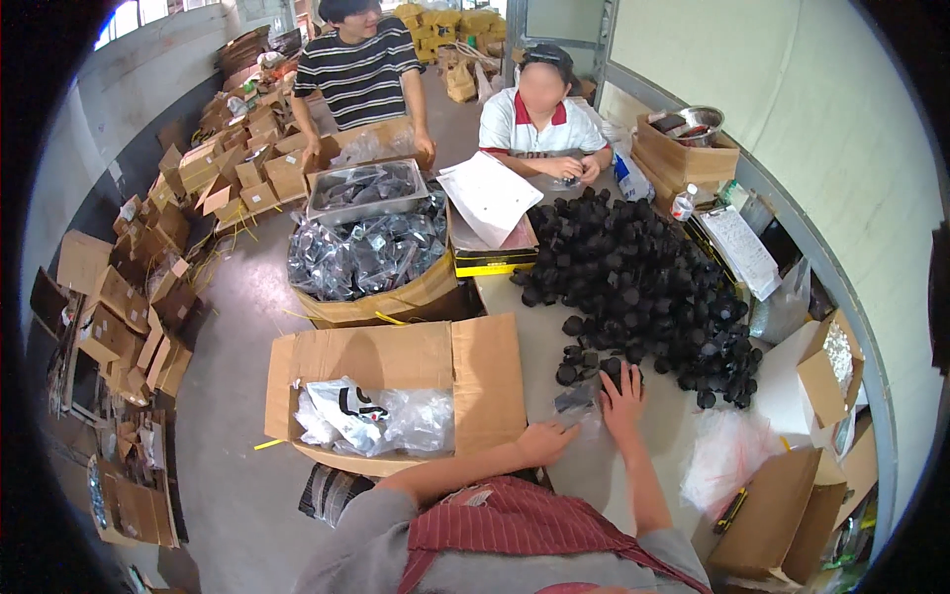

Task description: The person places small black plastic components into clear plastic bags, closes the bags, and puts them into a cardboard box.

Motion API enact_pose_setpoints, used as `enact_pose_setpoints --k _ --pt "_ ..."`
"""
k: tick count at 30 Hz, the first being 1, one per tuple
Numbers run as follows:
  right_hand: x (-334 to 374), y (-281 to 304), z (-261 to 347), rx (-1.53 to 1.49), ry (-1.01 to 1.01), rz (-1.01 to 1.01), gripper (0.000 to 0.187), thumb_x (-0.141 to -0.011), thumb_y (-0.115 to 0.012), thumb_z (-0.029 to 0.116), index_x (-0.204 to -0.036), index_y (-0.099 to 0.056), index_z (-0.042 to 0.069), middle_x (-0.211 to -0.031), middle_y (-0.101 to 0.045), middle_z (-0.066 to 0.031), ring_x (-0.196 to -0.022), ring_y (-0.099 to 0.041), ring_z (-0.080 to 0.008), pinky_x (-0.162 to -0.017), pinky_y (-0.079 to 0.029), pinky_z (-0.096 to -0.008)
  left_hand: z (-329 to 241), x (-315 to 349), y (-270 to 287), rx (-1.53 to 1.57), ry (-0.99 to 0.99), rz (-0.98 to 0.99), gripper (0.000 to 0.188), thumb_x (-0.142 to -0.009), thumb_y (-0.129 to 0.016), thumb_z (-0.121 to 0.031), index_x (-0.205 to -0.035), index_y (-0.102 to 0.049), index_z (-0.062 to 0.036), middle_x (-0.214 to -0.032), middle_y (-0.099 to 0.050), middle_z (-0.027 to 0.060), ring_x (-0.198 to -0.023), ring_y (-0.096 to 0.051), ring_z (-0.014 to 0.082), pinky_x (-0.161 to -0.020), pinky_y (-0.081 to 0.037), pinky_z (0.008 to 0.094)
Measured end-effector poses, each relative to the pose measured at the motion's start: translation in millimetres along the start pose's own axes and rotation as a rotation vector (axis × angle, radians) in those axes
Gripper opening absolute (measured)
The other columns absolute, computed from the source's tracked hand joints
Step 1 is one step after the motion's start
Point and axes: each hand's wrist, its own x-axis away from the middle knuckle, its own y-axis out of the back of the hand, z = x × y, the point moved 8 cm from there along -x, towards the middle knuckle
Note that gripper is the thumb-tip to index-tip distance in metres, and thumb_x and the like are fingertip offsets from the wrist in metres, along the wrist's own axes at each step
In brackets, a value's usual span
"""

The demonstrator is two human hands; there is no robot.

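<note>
My left hand (547,443) is closed at the edge of a small clear plastic bag (591,424). A dark piece (574,398) lies at the bag's far side; whether it is inside, I cannot tell. My right hand (621,404) has its fingers curled over a black rounded plastic part (612,367), just at the near edge of a large heap of similar black parts (633,267) on the table. The fingertips partly cover that part. Both hands are close together over the tabletop.
An open cardboard box (485,386) with plastic bags stands left of my hands. Beyond it, a big carton (366,312) holds bagged dark parts under a metal tray (364,213). Two people are across the table. Loose clear bags (727,455) and a cardboard box (777,520) lie at right.
</note>
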Motion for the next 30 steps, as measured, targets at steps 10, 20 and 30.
enact_pose_setpoints --k 10,20,30 --pt "62 61 -15 0.046 -0.15 0.274 0.062 -0.081 -0.074 0.035 -0.14 -0.053 0.031 -0.162 -0.019 -0.0081 -0.148 -0.013 -0.0412 -0.113 -0.008 -0.0699 16 -9 24 -0.155 0.09 0.104 0.038 -0.088 -0.054 -0.015 -0.122 -0.049 0.0017 -0.085 -0.067 0.0137 -0.077 -0.068 0.0323 -0.062 -0.055 0.0449" --pt "134 64 -71 -0.525 -0.697 -0.039 0.038 -0.081 -0.074 0.02 -0.116 -0.063 0.008 -0.133 -0.051 -0.0134 -0.113 -0.055 -0.0356 -0.093 -0.046 -0.0428 21 26 39 0.023 0.142 -0.008 0.033 -0.092 -0.063 -0.038 -0.107 -0.053 -0.0091 -0.084 -0.067 0.0133 -0.07 -0.066 0.0334 -0.058 -0.051 0.0432" --pt "113 38 -41 -0.184 -0.637 0.181 0.058 -0.08 -0.075 0.031 -0.125 -0.053 0.003 -0.106 -0.061 -0.0195 -0.094 -0.062 -0.0386 -0.079 -0.051 -0.0462 1 8 49 -0.004 0.126 0.05 0.033 -0.086 -0.07 -0.033 -0.093 -0.053 -0.0057 -0.073 -0.065 0.0123 -0.073 -0.066 0.029 -0.058 -0.053 0.0395"
